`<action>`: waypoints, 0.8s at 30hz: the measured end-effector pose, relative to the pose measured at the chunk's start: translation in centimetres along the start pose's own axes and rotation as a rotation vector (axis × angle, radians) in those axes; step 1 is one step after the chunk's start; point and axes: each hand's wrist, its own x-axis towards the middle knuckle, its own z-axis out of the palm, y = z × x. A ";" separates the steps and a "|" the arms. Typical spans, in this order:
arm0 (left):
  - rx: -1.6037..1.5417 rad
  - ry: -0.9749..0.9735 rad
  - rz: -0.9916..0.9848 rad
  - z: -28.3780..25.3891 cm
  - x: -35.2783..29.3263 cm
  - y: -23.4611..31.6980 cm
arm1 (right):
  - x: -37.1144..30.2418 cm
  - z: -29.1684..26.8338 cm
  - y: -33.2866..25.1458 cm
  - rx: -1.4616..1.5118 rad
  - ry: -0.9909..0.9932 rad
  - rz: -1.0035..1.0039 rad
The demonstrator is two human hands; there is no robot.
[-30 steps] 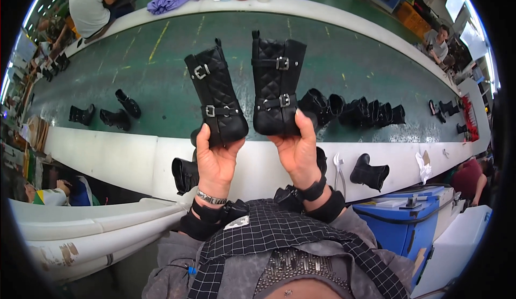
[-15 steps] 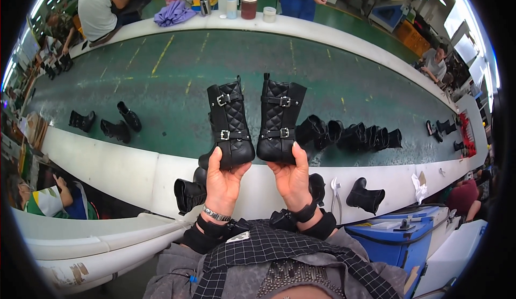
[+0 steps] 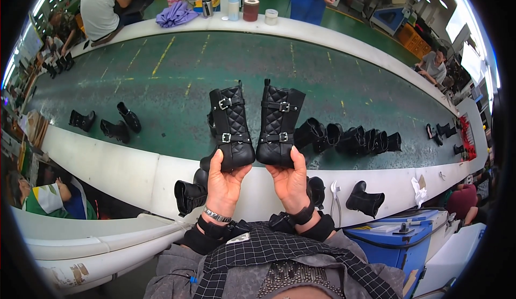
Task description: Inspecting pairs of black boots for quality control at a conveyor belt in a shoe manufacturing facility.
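Two black quilted boots, each with two silver-buckled straps, are held up side by side over the white bench edge. My left hand (image 3: 224, 185) is closed round the toe and sole of the left boot (image 3: 232, 121), thumb along its side. In the same way my right hand (image 3: 290, 183) grips the right boot (image 3: 281, 121). Both shafts point away from me, with a narrow gap between the pair. Close to my left wrist a black boot (image 3: 188, 196) lies on the bench, and another boot (image 3: 316, 190) is partly hidden behind my right hand.
Beyond the white ledge (image 3: 129, 151), several black boots (image 3: 352, 138) stand on the green surface (image 3: 161, 100), with a few more at left. One boot (image 3: 365, 198) and a pincer-like tool (image 3: 335, 197) lie right. A blue machine (image 3: 398, 240) stands at lower right. Co-workers sit around.
The two boots have dipped slightly toward me, still gripped by both hands. The far person in blue has shifted a little to the right in view.
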 end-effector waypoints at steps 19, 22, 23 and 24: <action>-0.001 -0.011 -0.013 -0.2 0.4 -0.3 | -0.2 -0.2 0.4 0.027 -0.003 -0.022; -0.007 -0.019 -0.012 -0.3 0.6 -0.2 | -0.1 -0.2 0.4 0.021 0.001 -0.022; -0.009 0.001 -0.017 -0.3 0.6 -0.3 | -0.1 -0.3 0.4 0.013 0.042 -0.014; -0.006 -0.013 -0.014 -0.4 0.6 -0.3 | 0.0 -0.4 0.4 0.014 0.029 -0.015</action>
